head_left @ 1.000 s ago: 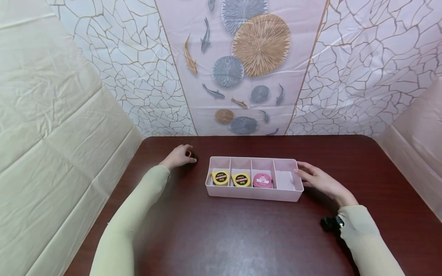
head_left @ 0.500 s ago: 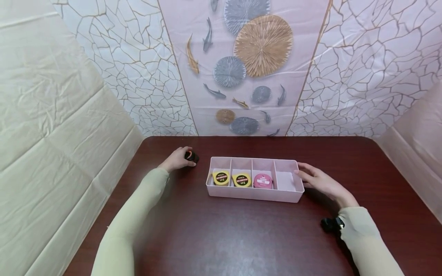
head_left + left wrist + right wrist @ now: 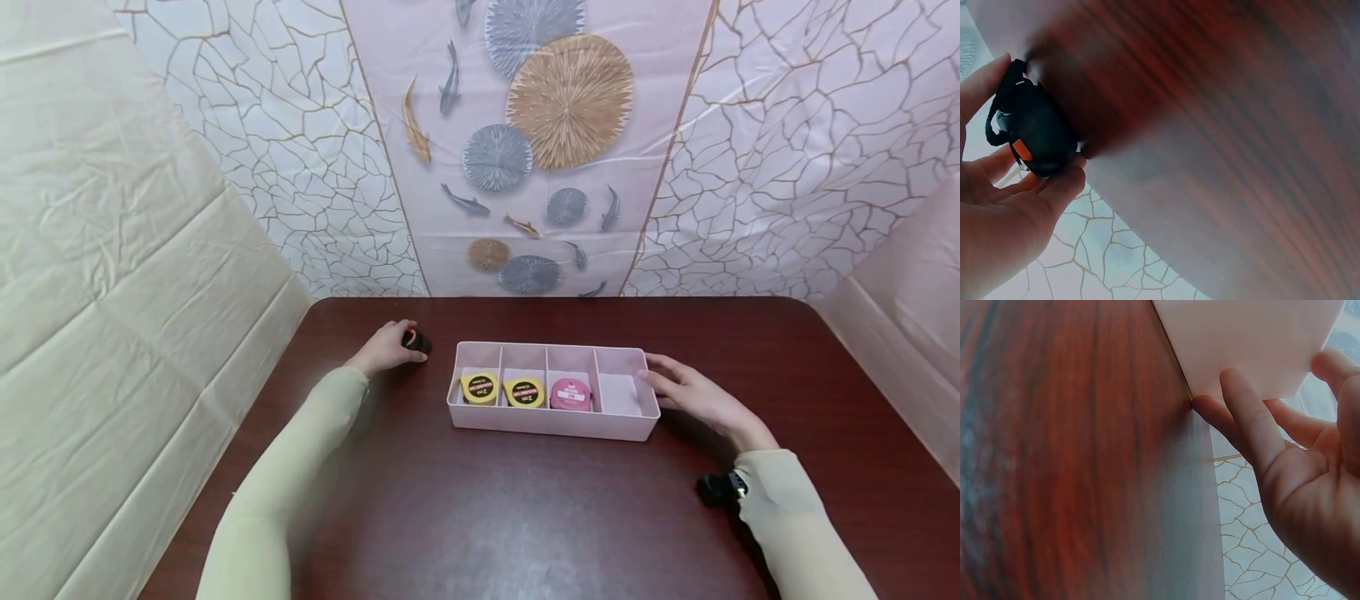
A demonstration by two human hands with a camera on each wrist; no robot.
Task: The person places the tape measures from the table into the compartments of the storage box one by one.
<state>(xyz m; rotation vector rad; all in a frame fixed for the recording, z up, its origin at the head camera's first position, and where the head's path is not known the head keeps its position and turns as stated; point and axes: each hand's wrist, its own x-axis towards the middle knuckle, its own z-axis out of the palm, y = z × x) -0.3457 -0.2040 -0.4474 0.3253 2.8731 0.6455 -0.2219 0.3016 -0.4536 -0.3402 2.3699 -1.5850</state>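
Note:
At the table's far left, my left hand (image 3: 384,347) grips a black tape measure (image 3: 416,340) with thumb and fingers. The left wrist view shows the tape measure (image 3: 1038,125) close up, with an orange button and a black strap loop, near the tabletop. My right hand (image 3: 701,396) holds the right end of a pale pink divided box (image 3: 555,421). One digit hooks over the rim while other fingers (image 3: 1244,406) lie on the outer end wall. Two yellow tape measures and a pink tape measure (image 3: 571,394) sit in the box, one per compartment; its rightmost compartment holds none.
The dark reddish-brown table (image 3: 495,517) reaches back to a patterned cloth wall (image 3: 345,208). A cream cloth (image 3: 135,292) closes off the left side. Beside the right sleeve is a black wrist device (image 3: 720,489).
The left hand has shifted its hold slightly, so more of the black tape measure shows. The right hand and the box stay put; the view itself has moved a little.

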